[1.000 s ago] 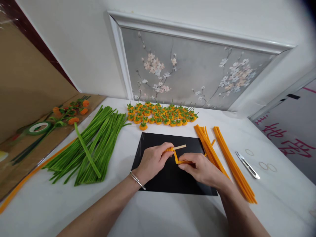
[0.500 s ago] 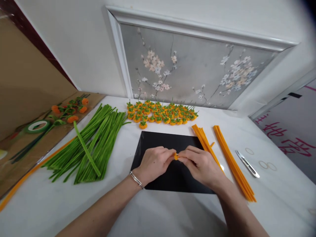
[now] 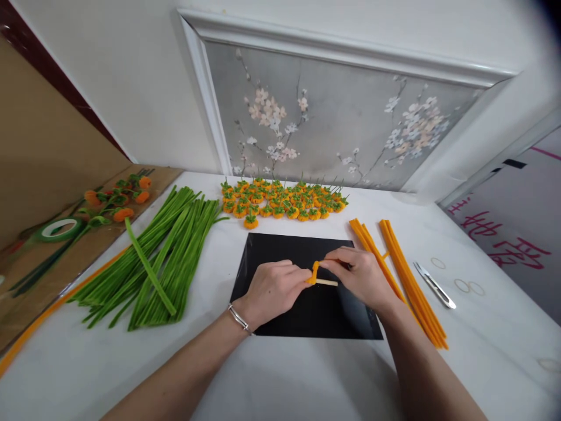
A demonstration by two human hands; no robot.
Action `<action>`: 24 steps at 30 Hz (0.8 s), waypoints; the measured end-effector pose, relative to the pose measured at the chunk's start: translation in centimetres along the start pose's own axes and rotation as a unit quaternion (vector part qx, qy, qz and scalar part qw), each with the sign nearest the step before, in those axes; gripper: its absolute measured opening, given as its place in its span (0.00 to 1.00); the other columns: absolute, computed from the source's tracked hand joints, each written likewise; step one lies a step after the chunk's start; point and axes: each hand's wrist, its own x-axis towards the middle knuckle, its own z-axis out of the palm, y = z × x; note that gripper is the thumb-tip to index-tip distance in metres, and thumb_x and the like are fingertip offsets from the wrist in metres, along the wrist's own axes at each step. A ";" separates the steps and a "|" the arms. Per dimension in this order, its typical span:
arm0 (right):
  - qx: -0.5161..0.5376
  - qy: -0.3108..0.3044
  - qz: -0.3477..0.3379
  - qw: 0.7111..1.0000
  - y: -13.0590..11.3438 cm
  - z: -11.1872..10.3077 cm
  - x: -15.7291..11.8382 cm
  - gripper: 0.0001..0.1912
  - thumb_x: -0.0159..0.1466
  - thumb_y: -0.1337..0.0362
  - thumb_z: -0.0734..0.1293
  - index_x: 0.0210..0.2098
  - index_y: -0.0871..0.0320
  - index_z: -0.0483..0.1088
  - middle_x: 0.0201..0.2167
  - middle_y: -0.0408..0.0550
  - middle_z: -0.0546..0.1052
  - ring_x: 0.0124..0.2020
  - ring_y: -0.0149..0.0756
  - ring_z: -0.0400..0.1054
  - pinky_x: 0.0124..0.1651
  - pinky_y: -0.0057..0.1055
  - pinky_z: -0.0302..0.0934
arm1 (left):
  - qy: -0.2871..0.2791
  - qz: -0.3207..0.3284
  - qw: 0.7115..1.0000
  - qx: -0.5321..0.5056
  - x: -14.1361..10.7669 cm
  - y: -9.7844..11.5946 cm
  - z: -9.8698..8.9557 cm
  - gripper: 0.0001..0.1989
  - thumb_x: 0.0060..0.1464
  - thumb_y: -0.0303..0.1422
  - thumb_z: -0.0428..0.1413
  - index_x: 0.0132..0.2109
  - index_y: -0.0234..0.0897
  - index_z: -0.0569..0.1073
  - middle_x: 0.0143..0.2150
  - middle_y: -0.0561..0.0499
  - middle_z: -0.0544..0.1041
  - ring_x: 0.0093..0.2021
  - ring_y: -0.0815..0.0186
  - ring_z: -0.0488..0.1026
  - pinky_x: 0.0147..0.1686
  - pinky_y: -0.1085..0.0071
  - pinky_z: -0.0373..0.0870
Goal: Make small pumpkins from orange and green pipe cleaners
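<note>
Left hand (image 3: 277, 290) and right hand (image 3: 357, 275) pinch an orange stem (image 3: 315, 271) between them

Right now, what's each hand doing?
Left hand: closed, pinching the wooden stick with orange stem wound on it.
Right hand: closed, pinching the orange stem's other end.

Hands (image 3: 318, 283) wrapping orange stem (image 3: 315, 270) on stick (image 3: 326, 282), black mat (image 3: 280, 318), green stems (image 3: 175, 263)

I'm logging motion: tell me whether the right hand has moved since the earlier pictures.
Yes: the right hand has moved forward, its fingertips now nearer the far edge of the black mat.
</note>
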 end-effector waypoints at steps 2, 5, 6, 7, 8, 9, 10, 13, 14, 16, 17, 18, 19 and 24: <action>0.002 -0.028 0.003 1.000 0.3 0.1 0.0 0.09 0.64 0.60 0.65 0.29 0.54 0.75 0.27 0.42 0.77 0.28 0.32 0.70 0.32 0.26 0.62 | 0.016 -0.015 1.000 -0.007 -0.1 -0.1 0.1 0.08 0.62 0.30 0.50 0.39 0.38 0.74 0.28 0.54 0.77 0.29 0.69 0.71 0.29 0.73 0.64; -0.019 -0.085 -0.003 0.996 0.7 0.4 -0.2 0.11 0.65 0.62 0.63 0.28 0.55 0.73 0.26 0.41 0.76 0.28 0.32 0.70 0.31 0.26 0.60 | 0.043 -0.059 0.997 -0.012 -0.2 -0.2 0.3 0.09 0.61 0.30 0.51 0.45 0.39 0.75 0.31 0.53 0.78 0.29 0.69 0.72 0.30 0.74 0.66; -0.028 -0.100 -0.006 0.995 0.7 0.5 -0.3 0.11 0.65 0.63 0.63 0.28 0.55 0.72 0.26 0.41 0.75 0.28 0.32 0.69 0.30 0.26 0.59 | 0.049 -0.077 0.996 -0.013 -0.2 -0.2 0.4 0.10 0.60 0.31 0.52 0.48 0.39 0.74 0.32 0.53 0.78 0.29 0.69 0.73 0.30 0.74 0.67; -0.034 -0.113 -0.012 0.993 0.7 0.7 -0.4 0.11 0.66 0.63 0.62 0.28 0.55 0.72 0.25 0.41 0.74 0.27 0.32 0.69 0.30 0.26 0.59 | 0.054 -0.093 0.994 -0.017 -0.2 -0.3 0.4 0.12 0.60 0.31 0.52 0.50 0.39 0.73 0.33 0.52 0.79 0.29 0.69 0.73 0.31 0.74 0.68; -0.038 -0.123 -0.021 0.991 0.6 0.8 -0.5 0.11 0.66 0.63 0.62 0.29 0.55 0.72 0.25 0.42 0.74 0.27 0.32 0.69 0.30 0.26 0.58 | 0.058 -0.107 0.992 -0.026 -0.2 -0.4 0.5 0.14 0.60 0.32 0.52 0.52 0.40 0.73 0.34 0.52 0.79 0.30 0.69 0.74 0.32 0.74 0.70; -0.042 -0.132 -0.033 0.990 0.4 0.9 -0.6 0.11 0.66 0.63 0.62 0.28 0.56 0.71 0.25 0.42 0.74 0.27 0.32 0.68 0.30 0.26 0.57 | 0.063 -0.116 0.990 -0.039 -0.1 -0.4 0.5 0.14 0.60 0.32 0.52 0.53 0.40 0.73 0.36 0.51 0.80 0.31 0.68 0.75 0.34 0.73 0.71; -0.045 -0.140 -0.047 0.988 0.2 1.0 -0.7 0.12 0.67 0.63 0.61 0.28 0.56 0.71 0.25 0.42 0.73 0.27 0.32 0.68 0.31 0.27 0.57 | 0.067 -0.123 0.989 -0.056 -0.1 -0.5 0.5 0.14 0.61 0.32 0.52 0.53 0.41 0.73 0.37 0.51 0.80 0.33 0.68 0.76 0.35 0.73 0.72; -0.062 -0.157 -0.077 0.983 -0.6 1.1 -0.9 0.13 0.68 0.64 0.59 0.27 0.56 0.68 0.25 0.42 0.71 0.27 0.31 0.66 0.31 0.27 0.56 | 0.074 -0.140 0.982 -0.103 -0.1 -0.7 0.5 0.13 0.61 0.31 0.52 0.51 0.41 0.74 0.41 0.52 0.81 0.36 0.67 0.77 0.38 0.71 0.73; -0.072 -0.161 -0.080 0.981 -0.9 1.1 -1.0 0.13 0.68 0.65 0.59 0.27 0.56 0.67 0.25 0.42 0.70 0.26 0.31 0.65 0.30 0.27 0.56 | 0.073 -0.147 0.980 -0.109 0.0 -0.7 0.5 0.12 0.61 0.31 0.52 0.50 0.41 0.75 0.41 0.52 0.81 0.36 0.67 0.77 0.37 0.71 0.73; -0.095 -0.169 -0.083 0.978 -1.4 1.1 -1.1 0.14 0.68 0.65 0.58 0.26 0.56 0.66 0.25 0.42 0.69 0.25 0.30 0.64 0.30 0.26 0.55 | 0.068 -0.160 0.979 -0.106 0.0 -0.6 0.6 0.12 0.60 0.30 0.53 0.50 0.41 0.75 0.40 0.52 0.81 0.36 0.66 0.77 0.36 0.71 0.73; -0.105 -0.171 -0.085 0.976 -1.7 1.0 -1.1 0.14 0.68 0.65 0.58 0.27 0.56 0.65 0.25 0.41 0.68 0.25 0.30 0.63 0.30 0.26 0.55 | 0.064 -0.164 0.979 -0.100 0.0 -0.6 0.6 0.12 0.60 0.30 0.53 0.50 0.41 0.75 0.40 0.52 0.81 0.36 0.66 0.77 0.36 0.71 0.73; -0.113 -0.172 -0.088 0.975 -1.9 1.0 -1.2 0.14 0.68 0.65 0.57 0.27 0.56 0.65 0.25 0.41 0.68 0.25 0.30 0.63 0.30 0.26 0.55 | 0.058 -0.167 0.980 -0.094 0.0 -0.6 0.6 0.12 0.60 0.30 0.53 0.50 0.41 0.75 0.39 0.52 0.81 0.36 0.66 0.77 0.36 0.71 0.73; -0.120 -0.171 -0.093 0.974 -2.0 0.9 -1.2 0.13 0.69 0.65 0.57 0.27 0.56 0.65 0.26 0.42 0.68 0.25 0.30 0.64 0.30 0.26 0.55 | 0.052 -0.169 0.980 -0.087 0.0 -0.6 0.6 0.13 0.60 0.30 0.53 0.50 0.41 0.75 0.39 0.52 0.81 0.36 0.66 0.77 0.37 0.72 0.73; -0.151 -0.111 -0.126 0.974 -2.5 0.7 -1.2 0.14 0.69 0.66 0.55 0.31 0.58 0.68 0.29 0.46 0.71 0.27 0.32 0.66 0.30 0.27 0.56 | 0.026 -0.145 0.988 -0.053 0.0 -0.8 0.5 0.13 0.61 0.30 0.52 0.51 0.40 0.74 0.35 0.52 0.80 0.35 0.66 0.76 0.36 0.73 0.71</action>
